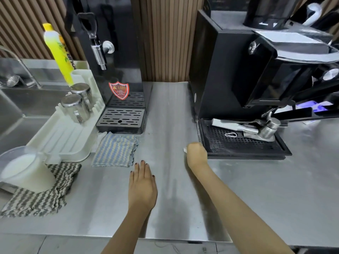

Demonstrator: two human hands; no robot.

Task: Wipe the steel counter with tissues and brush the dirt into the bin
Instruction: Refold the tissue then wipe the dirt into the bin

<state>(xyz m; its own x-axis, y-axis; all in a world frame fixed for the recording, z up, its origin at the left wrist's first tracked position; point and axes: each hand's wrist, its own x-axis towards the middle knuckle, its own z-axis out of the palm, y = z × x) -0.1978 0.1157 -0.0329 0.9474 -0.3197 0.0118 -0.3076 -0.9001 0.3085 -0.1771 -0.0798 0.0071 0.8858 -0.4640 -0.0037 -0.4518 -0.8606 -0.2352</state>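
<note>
Now: tissue [185, 149] on counter [256, 189], just beside black tray [244, 143] | right hand [196, 153] curls around tissue, only a white corner shows | left hand [142, 182] lies flat on counter, fingers straight | striped cloth [115, 150] near left hand

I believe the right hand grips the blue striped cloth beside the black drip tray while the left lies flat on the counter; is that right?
Not quite: in the head view the right hand grips a white tissue, not the cloth, beside the black drip tray; the left hand lies flat on the counter.
</note>
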